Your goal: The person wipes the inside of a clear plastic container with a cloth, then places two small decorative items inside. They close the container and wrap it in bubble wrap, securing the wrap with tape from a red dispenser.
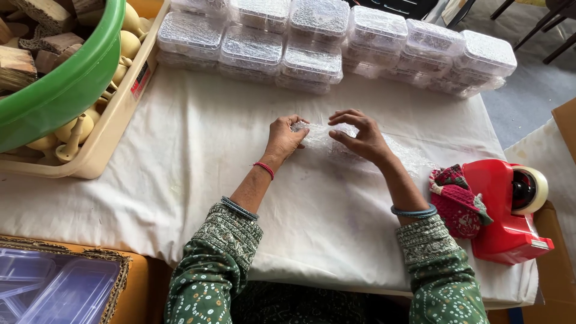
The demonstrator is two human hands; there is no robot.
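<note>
Two hands wrap a small item in bubble wrap (336, 144) at the worktop's (180, 156) centre.
Left hand (287, 137) pinches the wrap's nine-o'clock edge; right hand (360, 135) curls over it; best kept taut, judging by the loose three-o'clock tail.

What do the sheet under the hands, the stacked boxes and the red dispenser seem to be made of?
The sheet that the left hand and right hand press looks like clear bubble wrap: see-through, crinkled, glinting. The stacked boxes seem to be thin clear plastic, glossy, with snap lids. The red dispenser looks like moulded hard plastic with a smooth shine.
</note>
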